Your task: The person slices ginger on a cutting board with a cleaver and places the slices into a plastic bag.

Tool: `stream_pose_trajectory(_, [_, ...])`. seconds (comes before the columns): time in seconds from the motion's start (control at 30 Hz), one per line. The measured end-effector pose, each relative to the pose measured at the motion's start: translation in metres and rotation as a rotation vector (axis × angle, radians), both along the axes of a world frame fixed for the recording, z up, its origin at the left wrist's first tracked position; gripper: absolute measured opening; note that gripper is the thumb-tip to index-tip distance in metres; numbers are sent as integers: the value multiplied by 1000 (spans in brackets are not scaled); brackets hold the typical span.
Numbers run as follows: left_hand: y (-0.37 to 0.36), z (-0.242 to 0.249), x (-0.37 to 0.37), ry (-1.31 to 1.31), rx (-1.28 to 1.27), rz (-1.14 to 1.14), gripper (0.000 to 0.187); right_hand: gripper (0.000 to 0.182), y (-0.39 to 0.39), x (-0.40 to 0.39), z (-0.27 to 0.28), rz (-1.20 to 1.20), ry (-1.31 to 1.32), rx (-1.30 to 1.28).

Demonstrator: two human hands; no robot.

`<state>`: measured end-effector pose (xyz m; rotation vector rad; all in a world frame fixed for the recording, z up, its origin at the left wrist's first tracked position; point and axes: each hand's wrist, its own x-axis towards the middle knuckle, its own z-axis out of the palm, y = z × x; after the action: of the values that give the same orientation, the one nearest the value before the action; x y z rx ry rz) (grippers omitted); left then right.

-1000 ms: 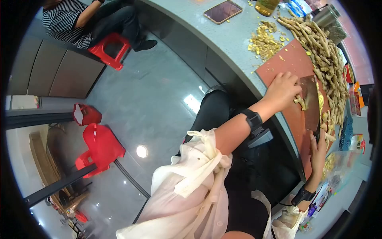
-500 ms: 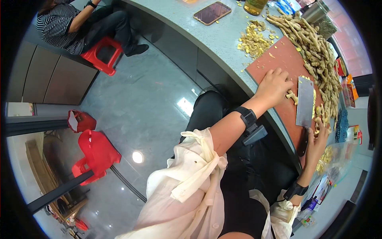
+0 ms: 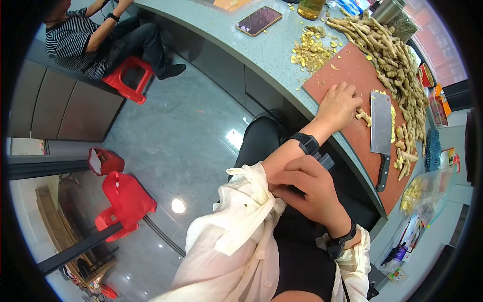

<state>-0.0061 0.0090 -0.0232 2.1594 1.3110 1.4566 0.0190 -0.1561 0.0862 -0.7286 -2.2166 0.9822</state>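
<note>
A red cutting board (image 3: pixel 358 138) lies on the gray tabletop (image 3: pixel 211 31), close to its near edge. The left hand (image 3: pixel 339 108) is over the left side of the board. Its fingers are bent, and their tips are right by a small piece of ginger (image 3: pixel 363 117). I cannot tell if they are gripping it.

The right hand (image 3: pixel 312 189) is off the board, over the person's lap. Its fingers are curled in by the left forearm, next to the edge of the cream sleeve (image 3: pixel 249 186). I cannot tell if they pinch the cloth or skin.

The cleaver (image 3: pixel 381 123) lies flat on the board, to the right of the ginger piece, and no hand is on it. Its black handle (image 3: pixel 384 173) points to the near side. Thin ginger slices (image 3: pixel 393 123) sit along the right side of the blade. More ginger chunks (image 3: pixel 402 151) are near the right edge of the board.

A big heap of ginger roots (image 3: pixel 397 60) is past the board, on the far right. To the left of the heap is a pile of yellow bits (image 3: pixel 312 50). A phone (image 3: pixel 259 21) lies farther left. On the far left, a person in a striped shirt (image 3: pixel 75 43) sits on a red stool (image 3: pixel 132 78).
</note>
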Motion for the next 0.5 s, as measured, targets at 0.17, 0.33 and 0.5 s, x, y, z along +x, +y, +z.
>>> stream_pose_trajectory(0.17, [0,1,0,9,-8,-7,2,24,2,0,-11,-6,-7,47])
stream_pose_trajectory(0.33, [-1,1,-1,18,-17,-6,2,13,4,10,-3,-99,31,-259])
stream_pose_trajectory(0.5, [-2,2,-1,30,-37,1,3,5,27,6,32,-229,86,-321])
